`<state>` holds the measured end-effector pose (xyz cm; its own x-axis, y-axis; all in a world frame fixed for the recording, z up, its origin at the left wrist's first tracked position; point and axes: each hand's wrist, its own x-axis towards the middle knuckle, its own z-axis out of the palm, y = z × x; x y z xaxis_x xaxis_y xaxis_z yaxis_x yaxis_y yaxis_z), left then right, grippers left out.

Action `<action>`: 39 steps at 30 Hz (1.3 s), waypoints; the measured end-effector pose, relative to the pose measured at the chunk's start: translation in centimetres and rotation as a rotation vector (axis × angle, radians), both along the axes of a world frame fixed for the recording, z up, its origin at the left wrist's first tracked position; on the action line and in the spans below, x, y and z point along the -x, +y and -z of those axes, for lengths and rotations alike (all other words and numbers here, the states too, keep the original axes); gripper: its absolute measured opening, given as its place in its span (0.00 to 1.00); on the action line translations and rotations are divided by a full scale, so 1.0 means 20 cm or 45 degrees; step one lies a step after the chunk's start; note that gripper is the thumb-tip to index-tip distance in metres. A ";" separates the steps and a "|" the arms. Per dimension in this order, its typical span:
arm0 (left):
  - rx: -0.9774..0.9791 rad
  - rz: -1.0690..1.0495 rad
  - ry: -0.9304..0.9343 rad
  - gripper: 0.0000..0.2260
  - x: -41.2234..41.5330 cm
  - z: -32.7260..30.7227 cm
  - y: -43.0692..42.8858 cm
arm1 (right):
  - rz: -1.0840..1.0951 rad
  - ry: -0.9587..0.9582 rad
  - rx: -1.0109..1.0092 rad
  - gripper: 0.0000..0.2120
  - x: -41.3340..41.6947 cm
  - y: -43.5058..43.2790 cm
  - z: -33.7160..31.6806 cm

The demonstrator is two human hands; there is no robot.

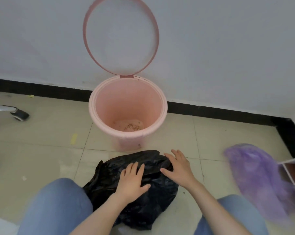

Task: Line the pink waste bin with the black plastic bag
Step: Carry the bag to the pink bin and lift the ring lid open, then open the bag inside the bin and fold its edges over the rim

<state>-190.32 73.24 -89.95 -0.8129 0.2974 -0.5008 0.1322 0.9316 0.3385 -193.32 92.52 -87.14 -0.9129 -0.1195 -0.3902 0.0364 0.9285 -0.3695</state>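
Observation:
The pink waste bin (107, 106) stands on the tiled floor against the white wall, with its pink ring frame (90, 53) flipped up on its hinge. A little brownish debris lies at the bin's bottom. A crumpled black plastic bag (150, 197) lies on the floor in front of the bin, between my knees. My left hand (131, 180) rests flat on the bag with fingers spread. My right hand (179, 167) lies flat on the bag's right upper edge, fingers apart. Neither hand grips the bag.
A purple plastic bag (255, 175) lies at the right, beside a white-edged box (294, 168). A chrome chair leg with a black foot (19, 113) sits at the left. A black skirting board runs along the wall. Yellow scraps dot the tiles.

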 end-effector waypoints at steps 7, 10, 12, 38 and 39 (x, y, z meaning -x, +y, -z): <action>0.042 0.098 -0.149 0.38 -0.01 0.13 0.11 | -0.101 -0.114 -0.152 0.38 -0.15 0.11 0.12; 0.030 0.112 -0.130 0.31 -0.01 0.15 0.13 | -0.082 -0.120 -0.191 0.36 -0.17 0.11 0.15; -0.057 0.094 -0.053 0.23 0.00 0.13 0.14 | 0.000 -0.091 -0.173 0.32 -0.17 0.12 0.16; -1.383 -0.348 0.298 0.11 0.42 -0.84 0.33 | 1.493 0.680 0.996 0.28 -0.13 0.48 -0.49; -1.430 -0.364 0.316 0.12 0.42 -0.88 0.31 | 1.471 0.623 1.067 0.28 -0.11 0.48 -0.53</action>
